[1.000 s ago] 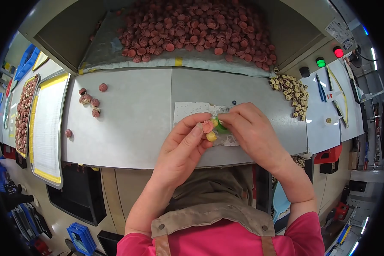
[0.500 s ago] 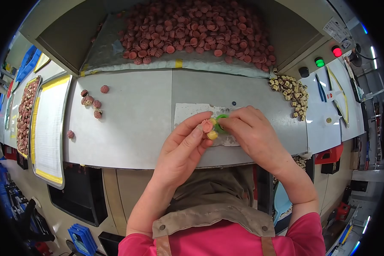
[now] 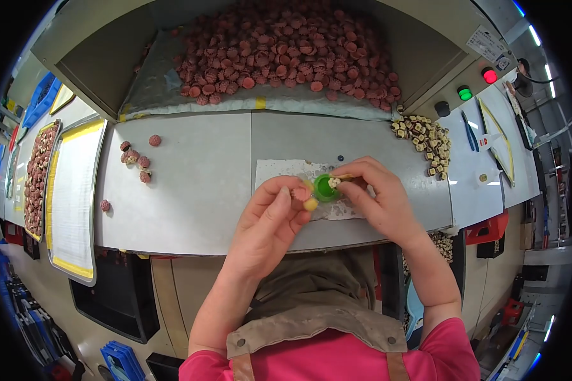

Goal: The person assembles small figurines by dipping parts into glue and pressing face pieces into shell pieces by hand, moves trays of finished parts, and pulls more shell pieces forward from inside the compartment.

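Note:
My left hand [image 3: 270, 213] pinches a small pink ridged cup-shaped piece [image 3: 300, 193] between thumb and fingers. Yellow coverings show at some of its fingertips. Just right of it stands a small round green pot [image 3: 324, 189] on a stained white sheet [image 3: 276, 167]. Over the pot's right rim, my right hand [image 3: 376, 197] is closed on a small cream-coloured piece [image 3: 334, 182], held between thumb and index finger. What is inside the pot cannot be made out clearly.
Behind the worktop lies a large heap of pink cups [image 3: 286, 60]. Several cream-and-brown cubes [image 3: 431, 143] are piled at the right. Several finished-looking pink balls [image 3: 144, 162] sit at the left, beside a yellow-edged tray [image 3: 76, 197]. Pliers [image 3: 469, 131] lie far right.
My right hand has lifted and turned slightly, so the cream piece and more of the green pot now show. My left hand still holds the pink cup. The whole view has shifted a little.

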The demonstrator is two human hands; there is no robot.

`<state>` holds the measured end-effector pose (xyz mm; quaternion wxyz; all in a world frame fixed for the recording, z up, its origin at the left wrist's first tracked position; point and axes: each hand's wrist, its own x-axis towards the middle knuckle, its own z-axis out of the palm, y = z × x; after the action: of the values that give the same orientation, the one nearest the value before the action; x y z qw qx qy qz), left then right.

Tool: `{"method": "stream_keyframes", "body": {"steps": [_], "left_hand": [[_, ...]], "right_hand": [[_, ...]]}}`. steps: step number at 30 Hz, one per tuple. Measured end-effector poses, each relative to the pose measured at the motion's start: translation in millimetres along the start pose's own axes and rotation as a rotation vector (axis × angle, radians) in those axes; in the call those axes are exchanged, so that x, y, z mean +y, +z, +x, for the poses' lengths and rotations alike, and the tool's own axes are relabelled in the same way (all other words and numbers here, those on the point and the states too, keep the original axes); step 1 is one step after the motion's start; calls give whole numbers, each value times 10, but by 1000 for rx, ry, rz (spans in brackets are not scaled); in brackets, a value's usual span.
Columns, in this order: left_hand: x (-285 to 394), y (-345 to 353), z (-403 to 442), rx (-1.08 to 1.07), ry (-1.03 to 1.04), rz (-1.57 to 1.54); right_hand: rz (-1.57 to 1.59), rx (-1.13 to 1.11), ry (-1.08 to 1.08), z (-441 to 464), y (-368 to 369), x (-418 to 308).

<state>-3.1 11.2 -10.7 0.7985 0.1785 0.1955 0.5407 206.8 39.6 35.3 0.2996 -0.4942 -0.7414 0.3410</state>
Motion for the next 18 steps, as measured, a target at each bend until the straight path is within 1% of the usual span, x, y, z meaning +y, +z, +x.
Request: {"method": "stream_keyframes", "body": {"steps": [1, 3, 4, 6, 10, 13, 15, 18], "left_hand": [[4, -10, 3, -23, -9, -1], [1, -28, -2, -67, -29, -1], [1, -18, -2, -46, -35, 41], [6, 11, -2, -1, -42, 126], [19, 31, 11, 5, -49, 38], [25, 46, 8, 20, -63, 54], [22, 68, 14, 57, -73, 85], [26, 56, 11, 40, -70, 90]], "right_hand": [[66, -17, 57, -10, -24, -13], [322, -19, 130, -43, -19, 5], [450, -21, 165, -57, -16, 8], [512, -30, 144, -70, -9, -8], [579, -18, 103, -84, 49, -93], [417, 7, -52, -67, 85, -117], [329, 30, -108, -48, 106, -189], [153, 61, -200, -15, 119, -296]]}}
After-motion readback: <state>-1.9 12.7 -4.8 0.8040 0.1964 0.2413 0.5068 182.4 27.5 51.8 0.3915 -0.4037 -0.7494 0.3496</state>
